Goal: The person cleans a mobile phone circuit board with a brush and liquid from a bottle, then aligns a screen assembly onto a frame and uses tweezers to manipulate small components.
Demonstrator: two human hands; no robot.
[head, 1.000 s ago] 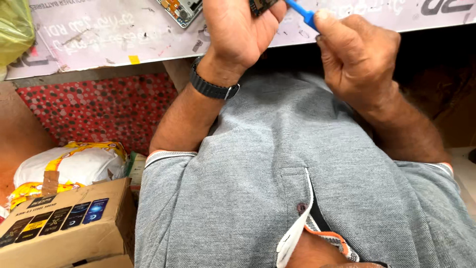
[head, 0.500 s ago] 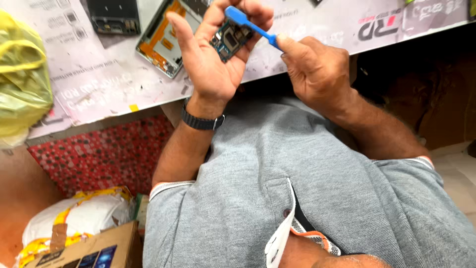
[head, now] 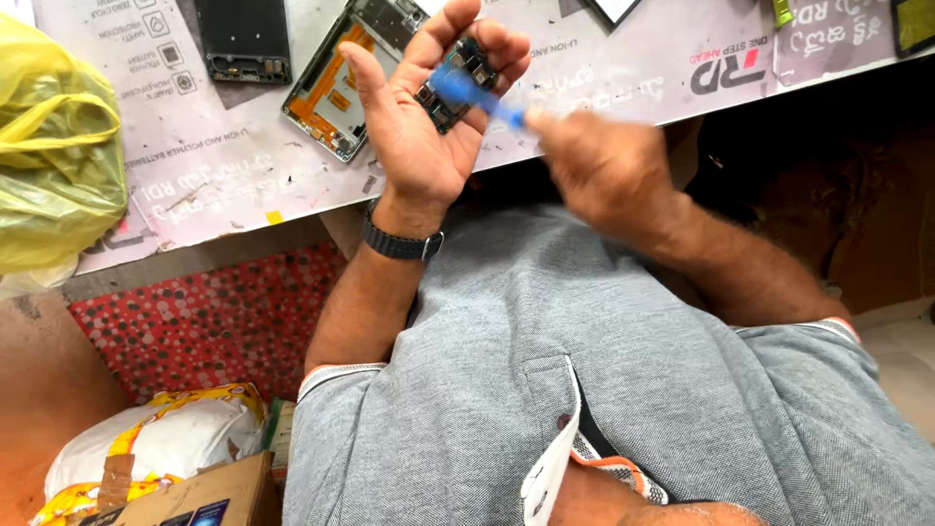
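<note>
My left hand (head: 421, 127) is raised palm-up over the table edge, its fingers curled around a small dark circuit board (head: 458, 83). A black watch (head: 399, 242) is on that wrist. My right hand (head: 604, 170), blurred by motion, grips a blue brush (head: 475, 95) whose head lies on the circuit board. Just behind my left hand, an opened phone frame (head: 341, 83) with orange inner parts lies on the printed mat (head: 195, 146).
A black phone back panel (head: 243, 41) lies at the mat's far left. A yellow plastic bag (head: 54, 156) sits at the left edge. Below are a red dotted cloth (head: 195, 321), a white and yellow sack (head: 146, 448) and a cardboard box (head: 205, 497).
The view has tilted down so more of the mat shows. My right hand has swept the brush across the circuit board; the left hand still holds it.
</note>
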